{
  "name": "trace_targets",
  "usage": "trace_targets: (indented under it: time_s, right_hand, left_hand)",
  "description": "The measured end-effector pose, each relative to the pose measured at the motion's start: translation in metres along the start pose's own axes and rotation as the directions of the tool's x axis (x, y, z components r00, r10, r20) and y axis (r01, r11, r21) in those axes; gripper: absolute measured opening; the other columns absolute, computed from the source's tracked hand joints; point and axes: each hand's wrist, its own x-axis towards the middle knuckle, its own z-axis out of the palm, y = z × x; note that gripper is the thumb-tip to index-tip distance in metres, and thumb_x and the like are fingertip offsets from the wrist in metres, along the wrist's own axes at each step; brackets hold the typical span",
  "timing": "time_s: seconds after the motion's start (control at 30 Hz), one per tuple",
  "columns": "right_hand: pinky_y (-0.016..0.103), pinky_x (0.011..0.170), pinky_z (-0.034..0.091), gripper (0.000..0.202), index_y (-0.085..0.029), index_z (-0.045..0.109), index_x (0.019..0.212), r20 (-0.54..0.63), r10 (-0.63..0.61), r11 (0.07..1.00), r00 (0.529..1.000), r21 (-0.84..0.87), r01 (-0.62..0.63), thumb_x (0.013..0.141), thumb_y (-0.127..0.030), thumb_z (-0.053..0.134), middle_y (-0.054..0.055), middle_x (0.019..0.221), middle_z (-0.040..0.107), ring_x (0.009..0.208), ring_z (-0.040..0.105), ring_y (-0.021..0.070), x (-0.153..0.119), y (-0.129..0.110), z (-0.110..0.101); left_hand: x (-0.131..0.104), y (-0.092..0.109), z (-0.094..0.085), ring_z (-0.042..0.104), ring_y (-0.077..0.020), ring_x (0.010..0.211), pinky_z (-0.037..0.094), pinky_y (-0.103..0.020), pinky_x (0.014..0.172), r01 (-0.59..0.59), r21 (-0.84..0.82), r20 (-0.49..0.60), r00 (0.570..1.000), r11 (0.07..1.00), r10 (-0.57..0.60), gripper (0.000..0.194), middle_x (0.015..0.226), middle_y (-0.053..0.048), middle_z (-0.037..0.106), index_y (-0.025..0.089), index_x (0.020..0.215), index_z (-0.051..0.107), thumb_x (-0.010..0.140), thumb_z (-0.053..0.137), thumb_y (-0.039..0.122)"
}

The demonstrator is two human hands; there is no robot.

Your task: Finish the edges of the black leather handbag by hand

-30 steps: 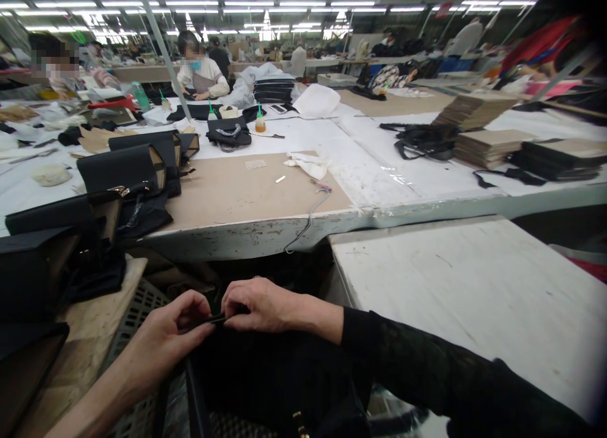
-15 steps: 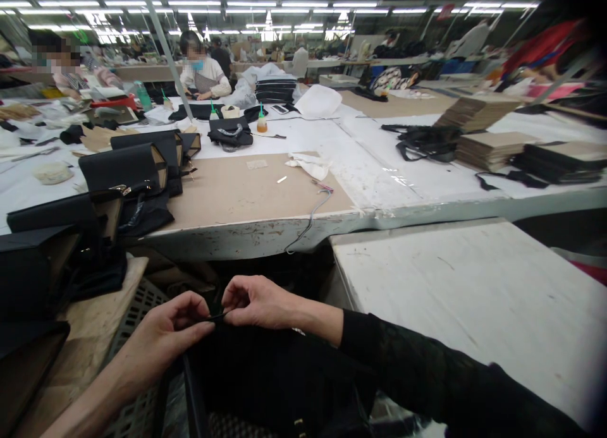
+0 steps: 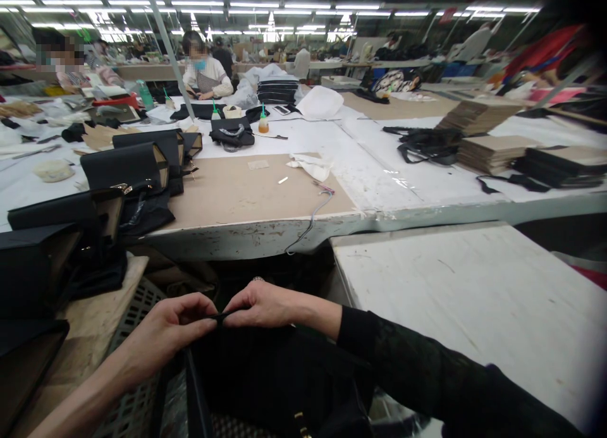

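left hand (image 3: 183,321): closed, thumb and fingers pinching thin edge of black material (image 3: 265,362)
right hand (image 3: 258,304): closed, pinching same edge, fingertips just beside left hand's
black material: below both hands, at bottom centre, in front of long table (image 3: 265,231); gold-toned fitting (image 3: 300,418) low on it; outline too dark to tell
perforated crate (image 3: 135,321): under left forearm, partly hidden
black bags (image 3: 124,167): lined up at left, nearest ones cut by view edge
brown sheet (image 3: 232,194): flat on long table, beyond hands; crumpled white cloth (image 3: 310,166) at its far right
grey cord (image 3: 309,222): hanging over table's front edge
white side table (image 3: 465,292): to right, beyond right sleeve
board stacks (image 3: 493,148): far right, on long table
masked person (image 3: 206,79): across long table, at left
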Motion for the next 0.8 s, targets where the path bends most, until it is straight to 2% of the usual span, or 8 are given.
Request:
trace_targets:
  time_s: [0.1, 0.23, 0.37, 0.53, 0.7, 0.8]
  right_hand:
    - [0.02, 0.057, 0.036, 0.026, -0.016, 0.078, 0.099, -0.049, 0.011, 1.0, 0.999, -0.002, -0.011, 0.09, -0.037, 0.065, -0.004, 0.065, 0.058, 0.062, 0.049, 0.0095, 0.001, -0.002, 0.006]
    - [0.02, 0.05, 0.031, 0.02, -0.015, 0.077, 0.084, -0.107, 0.089, 0.996, 0.99, 0.018, -0.088, 0.086, -0.03, 0.063, -0.006, 0.057, 0.05, 0.054, 0.042, 0.0077, 0.002, -0.008, 0.015]
    - [0.022, 0.047, 0.028, 0.02, -0.015, 0.075, 0.077, -0.143, 0.134, 0.99, 0.981, -0.028, -0.14, 0.083, -0.028, 0.061, -0.006, 0.052, 0.047, 0.051, 0.04, 0.008, 0.006, -0.013, 0.022]
    - [0.022, 0.049, 0.028, 0.023, -0.015, 0.076, 0.081, -0.129, 0.085, 0.994, 0.988, -0.062, -0.094, 0.085, -0.03, 0.06, -0.006, 0.054, 0.047, 0.052, 0.042, 0.0081, 0.008, -0.013, 0.021]
    - [0.022, 0.051, 0.029, 0.024, -0.015, 0.077, 0.088, -0.119, 0.071, 0.991, 0.99, -0.1, -0.084, 0.089, -0.031, 0.059, -0.006, 0.055, 0.045, 0.053, 0.04, 0.008, 0.002, -0.008, 0.015]
    - [0.022, 0.055, 0.032, 0.025, -0.018, 0.078, 0.094, -0.077, 0.025, 0.983, 0.997, -0.18, -0.039, 0.093, -0.035, 0.059, -0.005, 0.059, 0.051, 0.056, 0.045, 0.0091, -0.003, -0.007, 0.01]
  left_hand:
    - [0.001, -0.003, 0.0, 0.063, -0.0211, 0.079, 0.047, -0.028, 0.07, -0.013, 0.012, -0.025, 1.0, 1.0, 0.013, 0.026, 0.082, 0.0, 0.072, 0.021, 0.087, 0.073, 0.082, 0.07, 0.046]
    - [0.002, -0.003, 0.0, 0.064, -0.0224, 0.072, 0.05, -0.029, 0.065, 0.031, -0.038, -0.079, 0.996, 0.999, -0.034, 0.031, 0.073, -0.001, 0.071, 0.02, 0.081, 0.075, 0.071, 0.076, 0.049]
    - [-0.001, -0.001, -0.008, 0.066, -0.0236, 0.074, 0.051, -0.029, 0.066, 0.07, -0.019, -0.044, 0.997, 0.997, -0.071, 0.032, 0.075, -0.002, 0.073, 0.021, 0.084, 0.078, 0.071, 0.074, 0.05]
    - [-0.009, 0.002, -0.016, 0.067, -0.0258, 0.075, 0.051, -0.028, 0.071, 0.023, 0.164, -0.01, 1.0, 0.986, -0.022, 0.022, 0.068, 0.001, 0.072, 0.027, 0.076, 0.081, 0.076, 0.068, 0.045]
    - [-0.009, 0.001, -0.005, 0.067, -0.0247, 0.073, 0.049, -0.026, 0.068, -0.021, 0.261, -0.097, 0.994, 0.965, 0.048, 0.023, 0.066, 0.002, 0.071, 0.029, 0.078, 0.082, 0.08, 0.064, 0.043]
    - [-0.007, -0.001, -0.002, 0.065, -0.0218, 0.07, 0.045, -0.025, 0.064, 0.001, 0.322, -0.075, 0.997, 0.947, 0.024, 0.027, 0.07, 0.002, 0.071, 0.027, 0.083, 0.081, 0.085, 0.06, 0.044]
